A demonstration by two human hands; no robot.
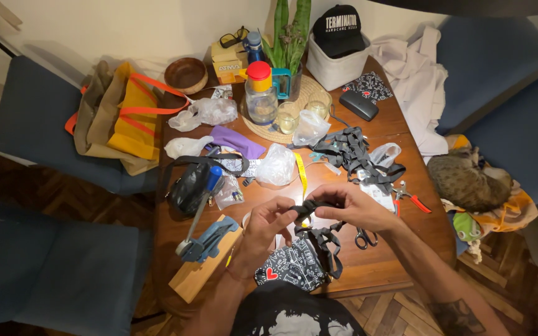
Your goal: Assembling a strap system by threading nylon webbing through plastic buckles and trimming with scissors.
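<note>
Both hands pinch a black strap between them above the wooden table. The left hand grips its near end, the right hand the far end; the rest dangles below.

Scissors R of hands, cat far R

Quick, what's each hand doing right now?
Left hand: closed, pinching the black strap.
Right hand: closed on the same strap.

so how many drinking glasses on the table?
2. Both stand on the woven mat behind the clutter: one glass beside the red-capped bottle, the other glass to its right. More could be hidden behind bags.
</note>
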